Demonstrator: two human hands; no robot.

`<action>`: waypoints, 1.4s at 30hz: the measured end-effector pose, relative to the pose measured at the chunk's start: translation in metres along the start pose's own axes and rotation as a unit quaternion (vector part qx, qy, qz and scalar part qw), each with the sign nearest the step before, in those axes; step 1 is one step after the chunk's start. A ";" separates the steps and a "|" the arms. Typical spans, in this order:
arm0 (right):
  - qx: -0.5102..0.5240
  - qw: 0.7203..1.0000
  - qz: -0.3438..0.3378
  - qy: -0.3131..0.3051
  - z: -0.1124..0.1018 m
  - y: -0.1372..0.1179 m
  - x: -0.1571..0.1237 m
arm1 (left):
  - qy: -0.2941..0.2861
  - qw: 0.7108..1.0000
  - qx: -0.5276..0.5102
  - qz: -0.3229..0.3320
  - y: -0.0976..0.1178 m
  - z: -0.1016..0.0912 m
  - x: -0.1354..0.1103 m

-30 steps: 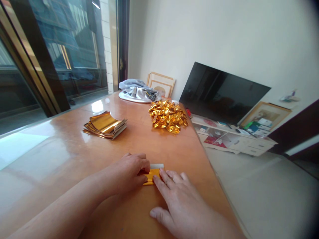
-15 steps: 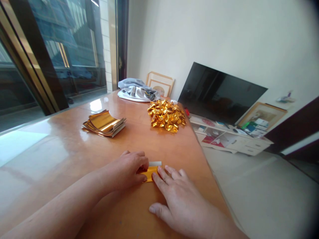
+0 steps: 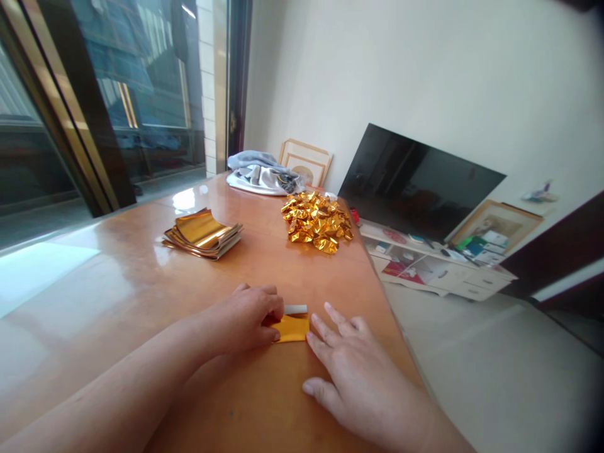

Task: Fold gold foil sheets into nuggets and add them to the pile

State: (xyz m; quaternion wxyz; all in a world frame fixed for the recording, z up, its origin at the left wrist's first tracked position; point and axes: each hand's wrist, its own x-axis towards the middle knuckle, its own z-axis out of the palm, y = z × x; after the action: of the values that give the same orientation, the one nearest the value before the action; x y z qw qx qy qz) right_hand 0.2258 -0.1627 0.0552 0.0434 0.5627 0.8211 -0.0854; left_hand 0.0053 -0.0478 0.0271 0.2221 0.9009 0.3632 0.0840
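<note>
Left hand: the left hand [image 3: 245,318] is curled, its fingertips pinching the left end of the folded gold foil [image 3: 293,329].
Right hand: the right hand [image 3: 363,391] lies spread on the surface [image 3: 120,277], fingers fanned, the fingertips [image 3: 314,345] just at the foil's right edge (no grip there, as far as this view shows).
Foil: it lies flat on the surface between the two hands, gold side up, with a pale silvery strip [image 3: 296,309] showing along its far edge.
Stack: a loose stack of gold foil sheets [image 3: 202,234] sits farther along the surface, toward the window [image 3: 136,94].
Pile: crumpled gold foil pieces [image 3: 316,222] lie in a heap near the surface's right edge.
Far end: a grey cloth bundle [image 3: 262,176] rests there, with wooden picture frames [image 3: 306,162] behind it.
Right side: a dark television screen [image 3: 415,182] leans above a white cabinet [image 3: 438,270].
</note>
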 end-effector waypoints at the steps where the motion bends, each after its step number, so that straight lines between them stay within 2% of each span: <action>1: -0.003 1.000 0.000 0.005 0.000 0.002 -0.001 | -0.002 1.000 0.001 -0.001 0.000 0.000 0.000; 4: -0.008 0.999 0.003 0.032 -0.001 0.006 -0.001 | -0.001 1.000 0.005 0.000 0.000 0.001 0.001; 9: 0.011 0.994 -0.004 0.112 -0.002 0.001 0.006 | 0.010 1.000 0.008 0.012 -0.003 0.003 0.000; 17: -0.028 0.996 -0.057 0.067 0.015 -0.018 0.014 | 0.003 1.000 0.006 0.012 0.000 -0.001 -0.001; 26: -0.045 0.990 -0.081 0.105 0.031 -0.020 0.020 | -0.028 0.999 -0.018 0.030 -0.008 -0.007 -0.002; 42: -0.054 0.982 -0.133 0.120 0.031 -0.037 0.030 | -0.035 0.998 -0.031 0.037 -0.021 0.000 0.003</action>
State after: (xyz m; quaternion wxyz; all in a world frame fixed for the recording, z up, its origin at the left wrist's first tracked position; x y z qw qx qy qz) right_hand 0.1799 -0.1537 0.0233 -0.0369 0.4519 0.8911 0.0217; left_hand -0.0054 -0.0324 0.0174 0.2591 0.9088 0.3192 0.0713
